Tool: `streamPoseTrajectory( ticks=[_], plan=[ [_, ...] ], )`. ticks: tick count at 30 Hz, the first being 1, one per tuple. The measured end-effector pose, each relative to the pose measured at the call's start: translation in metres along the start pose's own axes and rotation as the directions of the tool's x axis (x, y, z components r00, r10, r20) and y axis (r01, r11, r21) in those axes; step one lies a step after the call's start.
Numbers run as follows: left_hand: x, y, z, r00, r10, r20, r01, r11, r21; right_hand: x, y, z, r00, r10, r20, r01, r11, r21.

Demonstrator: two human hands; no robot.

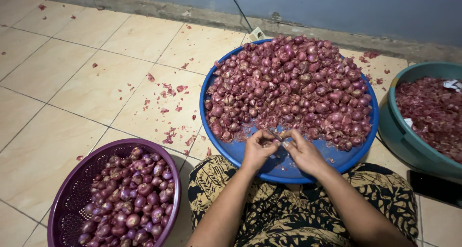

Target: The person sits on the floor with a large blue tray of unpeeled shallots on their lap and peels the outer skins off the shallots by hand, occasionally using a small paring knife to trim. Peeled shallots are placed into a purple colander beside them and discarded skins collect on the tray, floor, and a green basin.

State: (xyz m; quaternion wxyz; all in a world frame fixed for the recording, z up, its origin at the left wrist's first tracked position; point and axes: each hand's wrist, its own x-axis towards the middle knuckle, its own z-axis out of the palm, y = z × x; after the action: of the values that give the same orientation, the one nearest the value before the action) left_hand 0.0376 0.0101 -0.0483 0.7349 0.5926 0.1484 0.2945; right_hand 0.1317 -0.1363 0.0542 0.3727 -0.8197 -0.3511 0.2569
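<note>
A wide blue tray (269, 172) rests against my lap, heaped with unpeeled shallots (293, 83). Over its near rim my left hand (257, 150) and my right hand (303, 153) meet, fingertips pinched together on one small shallot (279, 140) that is mostly hidden between them. A purple basket (65, 199) at my lower left holds several peeled shallots (130, 199), shiny and purple.
A teal tub (399, 131) at the right is full of red shallot skins (430, 112). Loose skin scraps (168, 95) litter the beige floor tiles. A dark flat object (435, 187) lies by the tub. A white plug and black cable (256, 33) sit by the blue wall.
</note>
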Motion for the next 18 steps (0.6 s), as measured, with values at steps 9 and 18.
streamPoseTrajectory(
  ticks=[9, 18],
  plan=[
    [0.001, -0.003, 0.003, 0.999, -0.008, -0.035, 0.01, 0.997, 0.075, 0.007, 0.009, 0.008, 0.995, 0.103, -0.012, -0.103, 0.994, 0.042],
    [0.001, -0.006, 0.002, 1.0, -0.003, 0.021, 0.001, 0.997, 0.082, 0.031, 0.049, 0.026, 0.992, -0.108, -0.068, 0.119, 0.976, 0.184]
  ],
)
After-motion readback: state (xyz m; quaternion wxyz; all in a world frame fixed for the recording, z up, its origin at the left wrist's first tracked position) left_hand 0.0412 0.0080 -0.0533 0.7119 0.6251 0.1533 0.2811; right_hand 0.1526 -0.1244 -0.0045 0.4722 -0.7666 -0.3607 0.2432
